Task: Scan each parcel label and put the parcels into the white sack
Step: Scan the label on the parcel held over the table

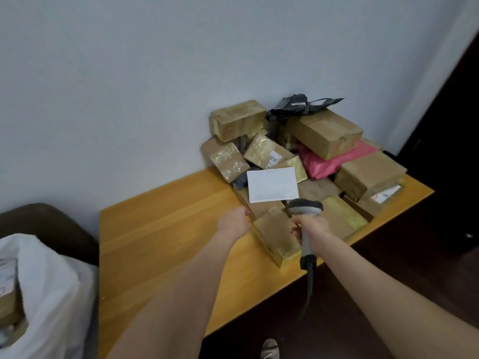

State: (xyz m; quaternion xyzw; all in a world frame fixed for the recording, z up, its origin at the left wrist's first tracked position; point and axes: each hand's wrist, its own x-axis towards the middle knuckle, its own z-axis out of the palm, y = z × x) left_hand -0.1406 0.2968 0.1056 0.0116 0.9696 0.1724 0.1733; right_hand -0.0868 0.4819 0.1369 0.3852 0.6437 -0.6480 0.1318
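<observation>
A heap of taped brown parcels [325,133] lies at the far right end of the wooden table [166,229], mixed with a pink bag [334,160], a black bag [293,106] and a white envelope [272,183]. My right hand [312,229] grips a grey barcode scanner [305,207], its head pointing at the heap. My left hand [233,221] reaches to the left edge of a flat brown parcel [261,206] lying under the envelope; its fingers are hidden. A small taped box [276,234] lies between my hands. The white sack [51,294] stands open at the lower left with parcels inside.
A dark brown chair [51,224] stands behind the sack. A dark door or cabinet [445,151] fills the right side. A shoe [269,348] shows on the floor below the table edge. The scanner's cable [308,288] hangs down past the table front.
</observation>
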